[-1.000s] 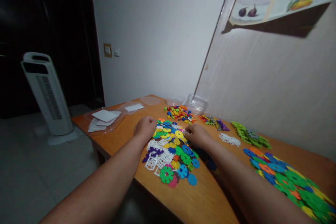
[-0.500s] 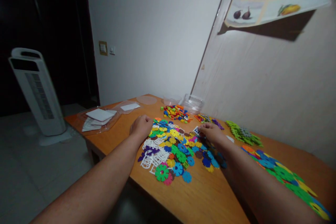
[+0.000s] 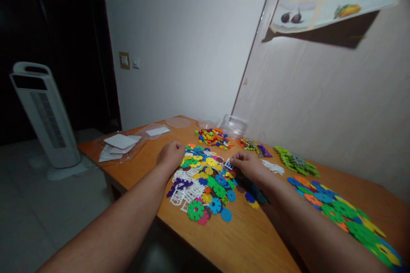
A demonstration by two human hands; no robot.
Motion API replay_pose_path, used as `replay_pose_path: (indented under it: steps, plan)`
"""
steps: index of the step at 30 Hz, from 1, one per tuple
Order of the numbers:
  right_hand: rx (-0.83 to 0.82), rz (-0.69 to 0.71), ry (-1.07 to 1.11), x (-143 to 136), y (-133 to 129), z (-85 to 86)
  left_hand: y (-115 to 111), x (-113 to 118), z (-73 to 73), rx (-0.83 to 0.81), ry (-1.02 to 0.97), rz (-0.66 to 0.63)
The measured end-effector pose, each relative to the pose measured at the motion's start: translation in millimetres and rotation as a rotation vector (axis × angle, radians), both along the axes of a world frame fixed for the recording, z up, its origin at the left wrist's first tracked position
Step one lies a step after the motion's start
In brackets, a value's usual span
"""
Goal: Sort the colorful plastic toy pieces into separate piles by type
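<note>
1. Head view: right hand (image 3: pixel 246 163) pinches white frame piece (image 3: pixel 228 164) at fingertips, above far right part of mixed pile (image 3: pixel 219 190)
2. Left hand (image 3: pixel 171 153) curled at pile's left edge, can't tell if holding anything
3. Risk: small fingertip grip, piece could slip back into pile
4. Openwork could snag slotted discs (image 3: pixel 195 210)
5. Right forearm (image 3: pixel 290 204) might sweep loose pieces across table (image 3: pixel 237 239)

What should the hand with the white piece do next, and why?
Perhaps the right hand should carry its white windowed piece over to the small white pile. It pinches that piece at the mixed, colourful pile, while the small white pile, just to its right, seems to hold only white pieces.
</note>
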State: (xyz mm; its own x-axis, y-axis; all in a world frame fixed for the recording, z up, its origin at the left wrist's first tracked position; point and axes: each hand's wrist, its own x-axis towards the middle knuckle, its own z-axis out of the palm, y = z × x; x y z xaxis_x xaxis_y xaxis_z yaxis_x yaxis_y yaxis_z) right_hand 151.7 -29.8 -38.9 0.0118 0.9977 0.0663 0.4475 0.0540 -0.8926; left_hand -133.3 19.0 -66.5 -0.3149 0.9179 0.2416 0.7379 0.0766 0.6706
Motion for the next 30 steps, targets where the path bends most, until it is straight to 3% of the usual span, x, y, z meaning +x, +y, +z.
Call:
replay_pose_path:
  steps: [7,17,21,25,30]
  plan:
    - [0.069,-0.039,-0.025,0,5,3.6,2,-1,-0.9,0.008,-0.006,-0.014]
    - [0.144,-0.477,-0.196,105,15,3.1,0,0,0.9,0.018,0.005,-0.018]
    - [0.175,-0.543,-0.270,123,6,0.9,-1,1,2.1,0.015,0.010,-0.018]
    - [0.221,-0.455,-0.314,96,-21,1.8,1,1,0.5,0.004,0.007,-0.018]
    - [0.293,-0.001,-0.474,22,-86,-0.3,5,-1,-3.4,0.043,-0.017,-0.004]
